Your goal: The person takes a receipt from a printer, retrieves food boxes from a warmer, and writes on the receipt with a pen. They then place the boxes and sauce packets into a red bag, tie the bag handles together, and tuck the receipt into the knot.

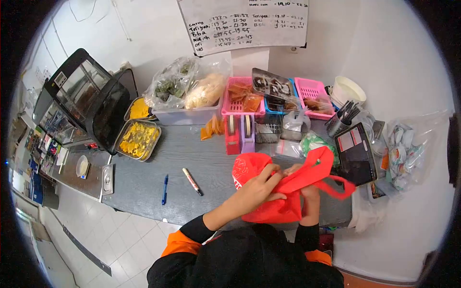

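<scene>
A red cloth tote bag [276, 211] with white print on its left side stands at the near edge of the counter, in front of my body. My left hand [257, 189] is closed on the bag's upper edge, fingers bent over the fabric. Behind the raised red handles, my right hand [305, 185] grips the bag's top; the fabric hides part of its fingers. One handle loop [341, 189] sticks out to the right. What is inside the bag cannot be seen.
On the grey counter [144, 180] lie a blue pen [164, 189] and a marker [192, 181]. A glass dish of yellow food [139, 139], pink baskets [314, 96], tape dispensers [240, 137] and a black tablet [356, 153] stand around the bag. A display warmer [81, 101] is at left.
</scene>
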Demonstrator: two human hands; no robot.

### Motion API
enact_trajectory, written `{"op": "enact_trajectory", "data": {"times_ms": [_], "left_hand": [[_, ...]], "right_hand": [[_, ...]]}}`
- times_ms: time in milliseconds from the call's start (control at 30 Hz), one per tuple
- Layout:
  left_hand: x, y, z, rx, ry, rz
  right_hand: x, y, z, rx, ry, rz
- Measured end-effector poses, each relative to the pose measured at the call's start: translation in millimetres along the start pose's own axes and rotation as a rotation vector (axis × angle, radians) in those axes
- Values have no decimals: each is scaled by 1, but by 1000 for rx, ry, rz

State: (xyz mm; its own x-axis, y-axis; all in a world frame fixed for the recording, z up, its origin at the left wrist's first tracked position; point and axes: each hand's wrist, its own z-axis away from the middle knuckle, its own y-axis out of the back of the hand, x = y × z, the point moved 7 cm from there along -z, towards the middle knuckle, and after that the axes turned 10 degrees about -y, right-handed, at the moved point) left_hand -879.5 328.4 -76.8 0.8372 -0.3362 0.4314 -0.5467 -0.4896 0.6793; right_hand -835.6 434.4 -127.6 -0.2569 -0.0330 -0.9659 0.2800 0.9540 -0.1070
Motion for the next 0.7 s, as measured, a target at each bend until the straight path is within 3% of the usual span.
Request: {"op": "enact_trajectory", "data": {"times_ms": [67, 100, 133, 167, 200, 233, 300, 333, 367, 400, 433, 467, 533, 567, 600, 667, 700], "left_hand": [[-1, 1, 3, -22, -7, 56], [0, 10, 6, 126, -69, 6], [0, 20, 12, 272, -130, -43], [-8, 22, 16, 274, -123, -45], [-45, 27, 25, 461, 156, 610], [-70, 14, 32, 627, 441, 1270], [-76, 21, 23, 602, 477, 1156], [-77, 22, 20, 569, 519, 1045], [-72, 21, 10, 575, 528, 1046], [-47, 39, -14, 513, 224, 465], [-16, 45, -29, 418, -78, -115], [-21, 45, -28, 425, -75, -119], [-60, 28, -22, 349, 360, 604], [-67, 26, -18, 420, 459, 914], [-71, 35, -13, 423, 459, 910], [-68, 31, -6, 217, 435, 1213], [-56, 44, -11, 216, 226, 929]], "right_hand": [[2, 6, -7, -23, 175, -440], [1, 5, -9, -31, 173, -442], [3, 16, -9, 139, 164, -551], [5, 26, -5, 313, 151, -656], [1, 25, -3, 310, 144, -657], [0, 23, -3, 319, 13, -470], [-13, 11, -8, 415, -217, 0], [-20, 2, -15, 411, -227, -1], [-42, -17, -26, 314, -58, 561], [-51, -41, -29, 189, 129, 1114], [-24, -43, -33, 1, -167, 1458], [-28, -49, -36, -6, -162, 1461], [-34, -55, -41, 28, -265, 1287], [-34, -53, -40, 5, -176, 1238], [-29, -48, -39, 2, -171, 1238], [-34, -45, -33, -110, 169, 866], [43, -13, -31, -429, -94, 263]]}}
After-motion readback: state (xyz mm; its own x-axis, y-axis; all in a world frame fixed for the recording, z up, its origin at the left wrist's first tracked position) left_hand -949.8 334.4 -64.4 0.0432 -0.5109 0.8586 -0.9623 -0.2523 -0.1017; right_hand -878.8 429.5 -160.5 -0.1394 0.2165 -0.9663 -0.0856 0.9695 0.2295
